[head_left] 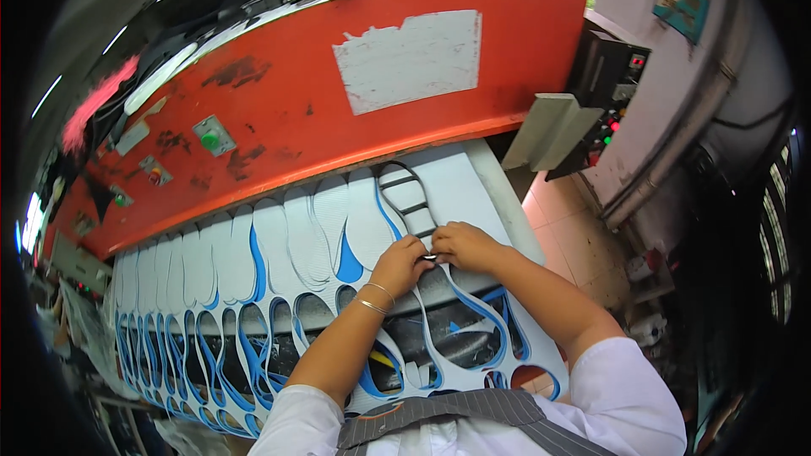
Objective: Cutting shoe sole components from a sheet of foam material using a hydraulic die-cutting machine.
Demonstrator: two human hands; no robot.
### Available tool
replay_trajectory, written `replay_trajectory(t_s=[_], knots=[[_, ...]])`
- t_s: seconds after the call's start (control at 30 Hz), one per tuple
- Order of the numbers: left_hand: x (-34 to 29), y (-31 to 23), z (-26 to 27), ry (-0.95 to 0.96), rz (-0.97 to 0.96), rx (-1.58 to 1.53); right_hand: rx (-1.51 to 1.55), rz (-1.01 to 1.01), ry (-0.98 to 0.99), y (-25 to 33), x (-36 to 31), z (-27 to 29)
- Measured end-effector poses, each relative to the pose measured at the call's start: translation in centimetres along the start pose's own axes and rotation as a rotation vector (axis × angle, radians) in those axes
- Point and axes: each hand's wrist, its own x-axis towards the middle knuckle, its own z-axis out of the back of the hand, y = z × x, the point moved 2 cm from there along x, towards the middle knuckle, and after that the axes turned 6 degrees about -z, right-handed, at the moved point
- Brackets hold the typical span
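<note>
A dark, sole-shaped cutting die (414,209) with several crossbars lies on a white sheet (460,181) under the red machine's front. My left hand (402,263) has its fingers closed on the die's near end. Right beside it, my right hand (465,247) grips the same end from the other side, its fingertips partly hidden. Left of the die, rows of sole outlines are cut through the sheet, and blue layers show at the cut edges. Toward me the sheet is a web of sole-shaped holes, hanging over the table's near edge.
A red machine beam (287,101) with a green button (210,140) spans the far side. To the right stand a grey metal bracket (545,131) and a black control box (612,67) with lit buttons. A tiled floor (574,241) shows past the table's right edge.
</note>
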Motion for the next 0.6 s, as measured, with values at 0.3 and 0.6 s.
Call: replay_trajectory(t_s=[0.3,0.6], knots=[[0.7,1.6,-1.8,0.034,-0.005,-0.244,0.288,0.134,-0.008,-2.6,0.3,-1.4],[0.9,3.2,-1.9,-0.076,0.05,-0.371,0.396,0.063,0.027,-2.6,2.1,-0.2]])
